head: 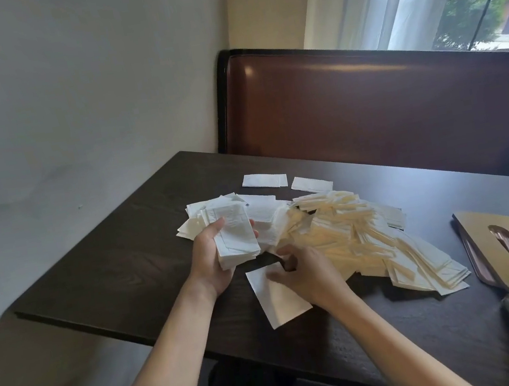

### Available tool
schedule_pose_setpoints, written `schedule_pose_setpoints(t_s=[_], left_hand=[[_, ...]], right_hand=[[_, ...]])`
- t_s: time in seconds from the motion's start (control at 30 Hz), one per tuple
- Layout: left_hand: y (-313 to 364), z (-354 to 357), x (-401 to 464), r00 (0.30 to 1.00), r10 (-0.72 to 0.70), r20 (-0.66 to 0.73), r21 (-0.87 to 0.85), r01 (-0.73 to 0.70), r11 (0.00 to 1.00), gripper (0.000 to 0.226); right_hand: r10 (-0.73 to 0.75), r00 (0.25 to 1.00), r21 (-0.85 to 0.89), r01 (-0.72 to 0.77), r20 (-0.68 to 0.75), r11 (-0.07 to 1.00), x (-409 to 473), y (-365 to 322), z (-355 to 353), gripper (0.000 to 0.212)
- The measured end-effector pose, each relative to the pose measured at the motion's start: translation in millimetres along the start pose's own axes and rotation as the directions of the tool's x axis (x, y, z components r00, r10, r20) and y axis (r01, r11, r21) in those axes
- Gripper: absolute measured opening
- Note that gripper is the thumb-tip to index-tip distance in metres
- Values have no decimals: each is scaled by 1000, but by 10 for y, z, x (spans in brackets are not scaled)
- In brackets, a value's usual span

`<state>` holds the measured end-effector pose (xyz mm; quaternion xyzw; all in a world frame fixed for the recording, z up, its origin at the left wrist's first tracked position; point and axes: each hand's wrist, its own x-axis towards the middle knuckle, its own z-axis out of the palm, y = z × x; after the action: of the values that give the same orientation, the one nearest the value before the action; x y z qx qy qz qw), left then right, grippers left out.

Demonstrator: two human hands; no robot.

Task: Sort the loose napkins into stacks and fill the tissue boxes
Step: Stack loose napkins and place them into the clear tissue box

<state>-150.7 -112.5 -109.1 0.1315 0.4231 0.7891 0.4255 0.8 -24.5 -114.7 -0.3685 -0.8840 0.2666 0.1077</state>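
Your left grip [214, 256] clasps a white napkin stack [235, 239]; your right grip [306, 276] pinches a single napkin [279, 302] on the desk [117, 264], cream pile [352, 230] just beyond.

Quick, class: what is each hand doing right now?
Left hand: grips a stack of white napkins.
Right hand: fingers curled on a single white napkin on the table.

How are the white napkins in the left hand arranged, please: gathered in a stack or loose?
Gathered in a stack. The left hand grips the white napkins as one squared bundle, layered edges showing at its near end.
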Motion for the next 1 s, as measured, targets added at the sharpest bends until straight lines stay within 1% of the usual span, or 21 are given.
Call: schedule_pose_setpoints(t_s=[0.03,0.07,0.17,0.23,0.3,0.37,0.43,0.5,0.57,0.6,0.63,0.67,0.7,0.77,0.83,0.87,0.93,1.0], left_hand=[[-5,-8,2,1000,-3,4,5,3,1000,34],[-11,-20,6,1000,-5,6,9,5,1000,34],[-15,-45,5,1000,-17,10,13,17,1000,35],[-23,-48,0,999,-34,11,15,34,999,35],[-28,-52,5,999,-44,1,17,44,999,37],[-30,-52,11,999,-44,-16,0,44,999,40],[-29,-60,23,998,-57,-15,-52,56,997,37],[-27,-63,22,997,-75,0,-86,74,994,32],[-21,-50,7,997,-73,10,-79,74,994,33],[-21,-41,0,997,-72,22,-82,73,994,36],[-28,-32,-2,997,-73,31,-92,75,993,42],[-34,-38,9,996,-78,39,-99,81,992,48],[-48,-46,29,995,-87,44,-101,91,991,54],[-71,-63,63,991,-109,74,-92,115,989,66],[-86,-78,68,985,-132,111,-73,140,987,68],[-89,-88,67,985,-135,105,-51,141,989,64],[-99,-131,102,986,-151,70,15,150,989,49],[-76,-148,125,986,-167,14,59,166,984,41]], right_hand=[[-1,1000,-30,1,-3,1000,-12,-4,24,38],[12,1000,-52,-12,-10,999,-20,-15,35,37],[52,999,-46,-52,-13,998,-23,-34,50,18],[42,999,42,-43,18,998,-36,-39,2,18],[14,1000,255,-20,27,967,-57,-95,-123,21],[13,1000,489,-8,-8,872,-75,-188,-299,16],[50,997,661,-3,-52,751,-51,-299,-446,12],[70,996,781,5,-62,624,9,-395,-565,9],[62,998,890,-8,-23,455,91,-484,-644,5],[56,998,917,-8,-16,399,139,-518,-666,3],[50,999,923,-3,-18,386,192,-550,-665,3],[40,999,912,-2,-16,410,243,-592,-639,4],[31,999,888,-6,-9,460,303,-620,-586,5],[25,1000,793,-25,12,608,416,-641,-434,9],[35,998,674,-54,43,737,505,-634,-290,14],[39,998,634,-66,57,771,537,-623,-241,16],[35,997,619,-66,62,783,581,-615,-196,18],[37,999,620,-31,5,784,631,-584,-181,17]])
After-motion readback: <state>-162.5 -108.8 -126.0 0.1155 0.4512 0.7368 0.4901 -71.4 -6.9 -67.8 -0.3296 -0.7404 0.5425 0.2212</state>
